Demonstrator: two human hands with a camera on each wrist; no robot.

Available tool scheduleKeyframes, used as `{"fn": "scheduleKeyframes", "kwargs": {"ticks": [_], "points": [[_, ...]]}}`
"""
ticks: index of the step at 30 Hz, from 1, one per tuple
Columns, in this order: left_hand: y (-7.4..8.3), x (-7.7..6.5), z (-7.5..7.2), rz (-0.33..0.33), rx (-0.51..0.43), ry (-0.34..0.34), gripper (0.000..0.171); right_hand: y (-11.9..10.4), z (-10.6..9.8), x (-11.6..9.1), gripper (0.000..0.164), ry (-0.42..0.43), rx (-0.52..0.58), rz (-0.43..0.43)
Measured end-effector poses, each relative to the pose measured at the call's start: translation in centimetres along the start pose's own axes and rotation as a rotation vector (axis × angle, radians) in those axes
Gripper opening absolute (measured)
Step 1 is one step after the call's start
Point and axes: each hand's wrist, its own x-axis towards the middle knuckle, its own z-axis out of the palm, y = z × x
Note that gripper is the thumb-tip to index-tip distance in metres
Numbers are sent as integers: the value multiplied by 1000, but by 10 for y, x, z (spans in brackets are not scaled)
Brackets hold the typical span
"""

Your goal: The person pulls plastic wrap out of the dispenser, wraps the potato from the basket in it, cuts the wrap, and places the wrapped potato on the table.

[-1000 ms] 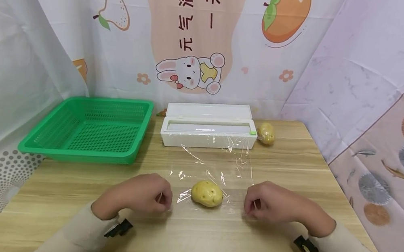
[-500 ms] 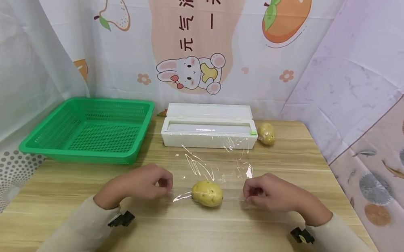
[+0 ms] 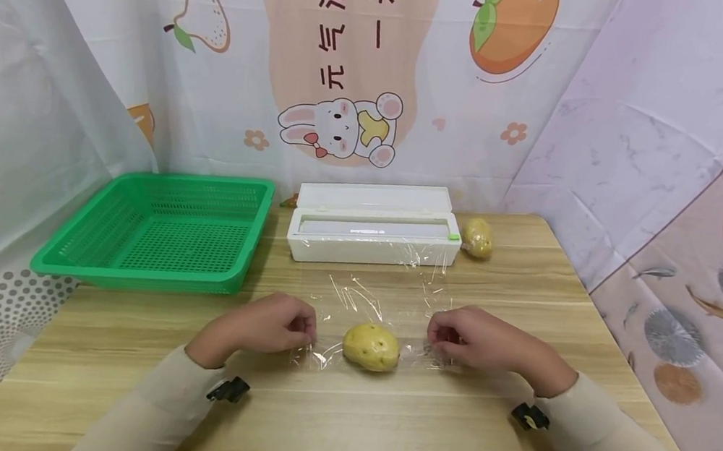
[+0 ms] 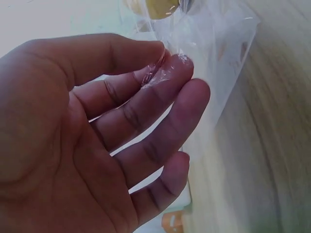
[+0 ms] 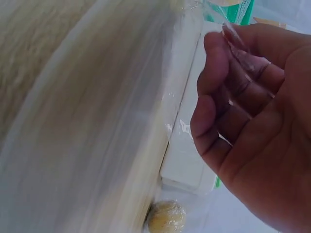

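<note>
A yellow potato (image 3: 371,348) lies between my hands, with clear plastic wrap (image 3: 354,297) around it. The wrap runs toward me from a white wrap dispenser box (image 3: 372,250) whose lid is up. Left of the potato, my left hand (image 3: 270,324) pinches the wrap's near corner; the left wrist view shows bunched wrap (image 4: 158,73) between thumb and fingertips. On the other side, my right hand (image 3: 481,340) pinches the opposite corner, and a strand of wrap (image 5: 235,39) shows at its thumb and index finger.
A green plastic basket (image 3: 141,278) stands at the back left of the wooden table (image 3: 355,428). Beside the box's right end sits another potato (image 3: 478,239), covered in shiny wrap. A printed curtain (image 3: 216,110) hangs right behind them.
Both hands have moved away from my body, toward the box, and slightly closer together. The wrap's near edge has come back with them and looks more crumpled. The potato has stayed put.
</note>
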Motion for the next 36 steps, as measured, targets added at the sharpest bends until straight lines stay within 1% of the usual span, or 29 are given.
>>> {"fn": "scheduleKeyframes", "kwargs": {"ticks": [7, 14, 18, 20, 22, 24, 27, 30, 31, 33, 36], "points": [[-4, 9, 5, -15, 31, 26, 17, 0, 5, 6, 17, 33, -88, 9], [-7, 17, 11, -61, 66, 29, 20, 0, 10, 13, 17, 29, -131, 52], [-7, 21, 14, -76, 78, 16, 19, -1, 13, 15, 22, 8, -188, 103], [-6, 23, 15, -84, 77, 25, 19, -1, 13, 15, 25, -3, -219, 138], [-5, 23, 15, -102, 69, 38, 19, -2, 12, 16, 29, -12, -236, 191], [-4, 23, 15, -127, 57, 53, 20, -2, 11, 16, 33, -21, -229, 250], [-3, 24, 15, -185, 30, 70, 23, -1, 9, 16, 40, -24, -206, 350], [-2, 25, 15, -229, 4, 87, 26, 1, 8, 16, 44, -25, -196, 412], [-2, 25, 15, -237, -3, 91, 27, 1, 8, 16, 45, -23, -199, 423], [-1, 25, 15, -231, -4, 98, 28, 3, 8, 16, 45, -20, -196, 425], [-1, 23, 15, -202, 13, 102, 26, 6, 8, 15, 43, -22, -157, 380]]}}
